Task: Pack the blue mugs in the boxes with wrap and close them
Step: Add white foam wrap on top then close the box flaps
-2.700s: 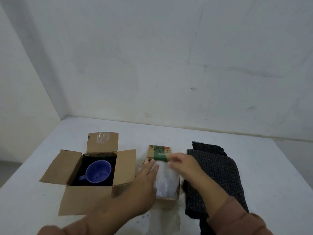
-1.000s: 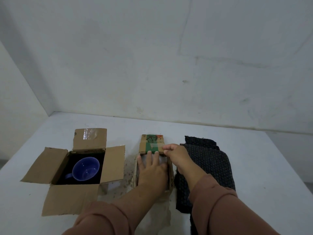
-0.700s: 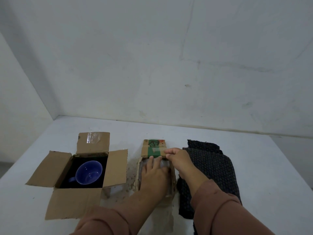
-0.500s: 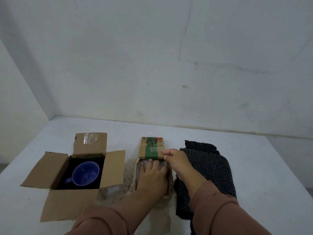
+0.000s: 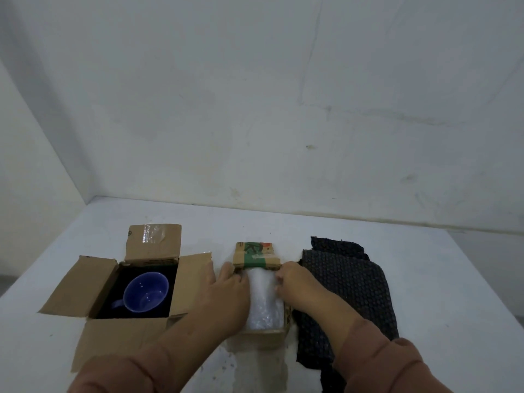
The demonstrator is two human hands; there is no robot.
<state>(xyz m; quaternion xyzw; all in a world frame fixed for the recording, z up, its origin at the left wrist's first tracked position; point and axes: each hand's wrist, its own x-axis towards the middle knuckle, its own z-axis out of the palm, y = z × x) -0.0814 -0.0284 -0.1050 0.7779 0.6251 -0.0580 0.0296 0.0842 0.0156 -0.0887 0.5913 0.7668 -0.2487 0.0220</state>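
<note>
A blue mug [image 5: 146,292] stands upright in the open cardboard box [image 5: 99,279] at the left, on a dark lining, its four flaps spread out. A smaller cardboard box [image 5: 256,255] sits in the middle with a white bubble-wrapped bundle [image 5: 263,299] filling it. My left hand [image 5: 226,293] lies along the bundle's left side, fingers at the box's left wall. My right hand [image 5: 297,285] presses on the bundle's right side, fingertips curled at its edge. The far flap with green tape stands up behind the bundle.
A sheet of black bubble wrap [image 5: 348,293] lies flat to the right of the small box. A clear wrap sheet [image 5: 255,370] trails from under that box toward me. The white table [image 5: 439,279] meets white walls at the back and left.
My left hand has slid off the top of the bundle to its left side, uncovering the white wrap. My right hand has dropped from the far flap to the bundle's right side.
</note>
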